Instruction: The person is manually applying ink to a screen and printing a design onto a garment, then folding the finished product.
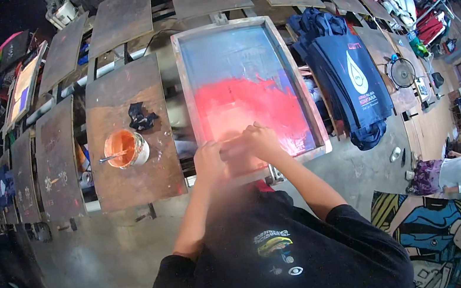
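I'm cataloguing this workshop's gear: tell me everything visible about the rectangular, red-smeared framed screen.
The rectangular framed screen has a worn greyish-brown border, apparently wood, around a bluish sheet; red ink covers its nearer part. It lies roughly flat between a brown rectangular board and dark-blue fabric bags. The bare left hand and bare right hand grip a blurred, reddish bar over its near end.

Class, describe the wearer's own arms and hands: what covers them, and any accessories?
Loose black short sleeves, plain where visible, belong to a black T-shirt and leave the forearms bare. The left hand and right hand are ungloved. No watch or bracelet shows at either wrist.
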Action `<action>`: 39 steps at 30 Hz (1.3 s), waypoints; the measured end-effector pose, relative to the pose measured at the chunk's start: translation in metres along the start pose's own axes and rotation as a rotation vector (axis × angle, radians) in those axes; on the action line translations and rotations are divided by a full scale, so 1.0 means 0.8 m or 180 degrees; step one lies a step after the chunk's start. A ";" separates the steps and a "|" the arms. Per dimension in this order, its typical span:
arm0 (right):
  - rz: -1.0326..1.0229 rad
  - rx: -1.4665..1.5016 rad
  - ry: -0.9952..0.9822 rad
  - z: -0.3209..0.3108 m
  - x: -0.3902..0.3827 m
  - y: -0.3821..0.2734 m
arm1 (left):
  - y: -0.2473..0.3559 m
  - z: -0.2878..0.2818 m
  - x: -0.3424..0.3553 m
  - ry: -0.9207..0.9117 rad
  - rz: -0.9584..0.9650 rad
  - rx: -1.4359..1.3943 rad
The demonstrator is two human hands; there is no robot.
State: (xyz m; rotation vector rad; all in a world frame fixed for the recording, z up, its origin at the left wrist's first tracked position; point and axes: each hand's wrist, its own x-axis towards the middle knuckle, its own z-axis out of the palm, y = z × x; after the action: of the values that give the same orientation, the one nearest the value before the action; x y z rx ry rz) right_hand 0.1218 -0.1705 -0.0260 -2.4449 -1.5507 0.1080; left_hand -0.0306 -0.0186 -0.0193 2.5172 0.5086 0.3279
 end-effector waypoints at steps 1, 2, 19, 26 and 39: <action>0.0054 -0.0053 -0.0078 -0.002 -0.003 -0.002 | 0.000 0.000 -0.003 -0.0034 0.0045 -0.0005; 0.0045 -0.0060 -0.0091 -0.005 -0.007 -0.006 | 0.003 0.000 -0.009 -0.0029 0.0033 -0.0015; 0.0225 -0.0132 -0.0677 -0.054 0.010 -0.002 | 0.026 -0.078 0.023 -0.0441 0.0445 0.0292; -0.0226 -0.0123 -0.1277 -0.056 -0.029 -0.017 | 0.004 -0.015 -0.035 -0.0721 0.0264 0.0067; -0.0929 -0.0100 -0.0292 -0.025 0.025 0.040 | 0.002 -0.007 0.010 -0.0114 0.0434 0.0365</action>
State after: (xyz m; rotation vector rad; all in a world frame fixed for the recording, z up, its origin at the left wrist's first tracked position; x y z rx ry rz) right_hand 0.1626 -0.1686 -0.0129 -2.2341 -1.9431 0.1452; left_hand -0.0245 -0.0136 -0.0129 2.6707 0.3514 0.3117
